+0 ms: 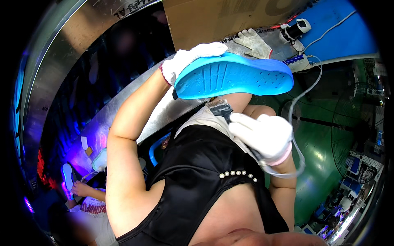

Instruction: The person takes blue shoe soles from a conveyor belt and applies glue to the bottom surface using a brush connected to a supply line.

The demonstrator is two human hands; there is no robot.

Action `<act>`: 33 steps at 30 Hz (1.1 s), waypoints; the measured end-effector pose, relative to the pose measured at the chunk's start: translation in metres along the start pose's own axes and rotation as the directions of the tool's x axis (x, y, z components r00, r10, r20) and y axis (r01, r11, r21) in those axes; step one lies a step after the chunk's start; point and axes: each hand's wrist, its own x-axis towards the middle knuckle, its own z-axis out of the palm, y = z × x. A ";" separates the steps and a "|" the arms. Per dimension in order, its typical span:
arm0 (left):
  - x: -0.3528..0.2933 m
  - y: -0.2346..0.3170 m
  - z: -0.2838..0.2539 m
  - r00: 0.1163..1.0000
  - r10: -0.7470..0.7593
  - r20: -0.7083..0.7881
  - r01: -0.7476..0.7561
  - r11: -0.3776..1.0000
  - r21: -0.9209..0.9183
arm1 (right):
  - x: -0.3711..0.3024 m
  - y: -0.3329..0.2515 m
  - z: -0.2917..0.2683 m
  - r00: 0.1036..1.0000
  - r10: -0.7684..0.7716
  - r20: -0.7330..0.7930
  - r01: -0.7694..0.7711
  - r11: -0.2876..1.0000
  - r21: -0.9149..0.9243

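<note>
A bright blue shoe sole (234, 78) is held up in front of me, its inner face with ridges and small dots turned toward me. My left hand (197, 55), in a white knit glove, is closed on the sole's left end and upper edge. In my white-gloved right hand (264, 135) is a flat brush (221, 110) with pale bristles and a dark head. The bristles are just below the sole, apart from it. A clear tube (301, 153) loops from near the brush handle up to the right.
Behind the sole, a spare white glove (255, 43) lies on the metal bench, near a cardboard box (230, 22). A black-and-white device (298, 28) stands at the upper right. A large fan (353, 127) is at right. At lower left, a co-worker's hand (80, 188) touches another sole (67, 174).
</note>
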 end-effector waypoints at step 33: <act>0.030 0.043 0.032 0.938 -0.305 0.167 0.167 -0.026 -0.986 | 0.010 0.034 0.022 0.971 0.025 -0.239 0.073 0.917 0.392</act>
